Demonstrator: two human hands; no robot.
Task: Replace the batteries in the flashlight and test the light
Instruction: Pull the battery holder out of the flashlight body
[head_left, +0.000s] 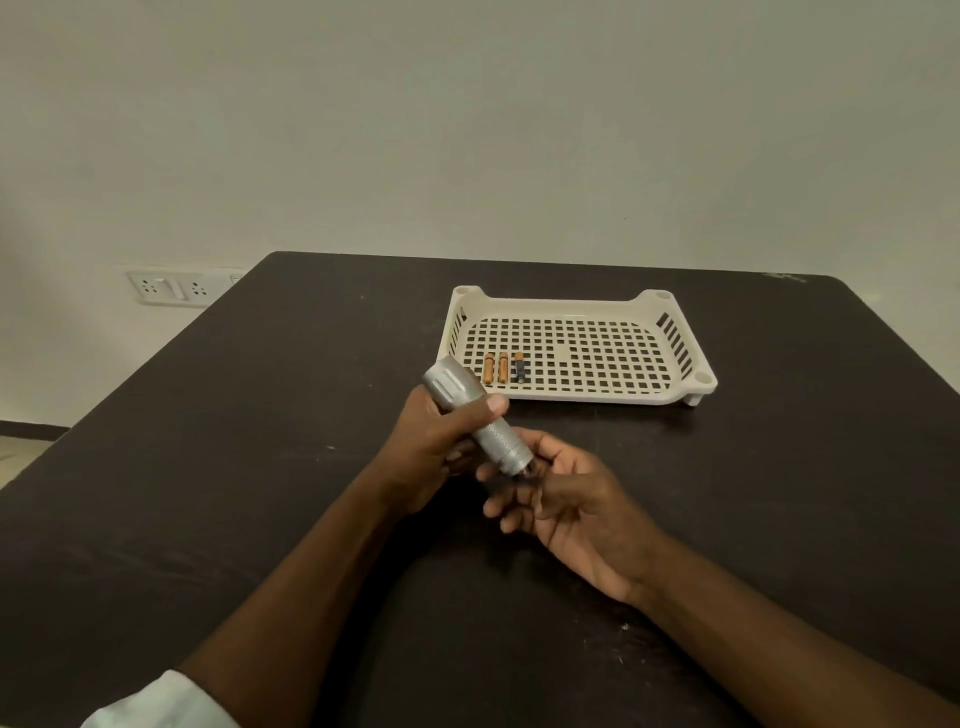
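Your left hand (436, 441) is wrapped around the silver flashlight (475, 415), thumb pressed over the top of the barrel and the other fingers curled beneath it. The flashlight hangs above the table, tilted, its wide head toward 11 o'clock and its tail toward 5 o'clock. Your right hand (566, 499) sits palm-up just under the tail, fingers loosely spread and slightly curled, fingertips touching or almost touching the tail end; whether they pinch anything there you cannot tell.

The table (260, 493) is dark brown, almost black, matte, with rounded far corners and pale scuffs near your right forearm and at the far right corner. At 1 o'clock from the flashlight lies a cream plastic tray (670, 397) with a perforated grid floor and slotted sides. Three small batteries (503, 368) lie side by side in its near left part, two orange and one orange with a dark end, all pointing away from you.

Behind the table rises a plain pale wall (467, 130). At 9 o'clock, low on it, is a white socket and switch plate (166, 287). A white sleeve (156, 701) shows on your left arm.
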